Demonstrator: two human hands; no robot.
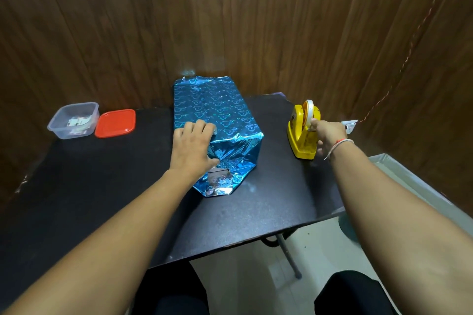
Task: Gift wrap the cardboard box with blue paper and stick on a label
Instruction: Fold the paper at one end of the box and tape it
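Mid-frame on the dark surface (268, 212) the left hand (193, 147) presses the blue paper (230, 161) down on the box (210, 107), likely pinning the near-end fold. At right, the right hand (330, 135) pinches tape at the yellow dispenser (302, 133) — probably for that flap. Far left sit a tub (74, 120) and red lid (115, 123).

Left hand (192, 147) presses the wrapped box (217, 120); right hand (330, 135) pinches tape at dispenser (303, 133).
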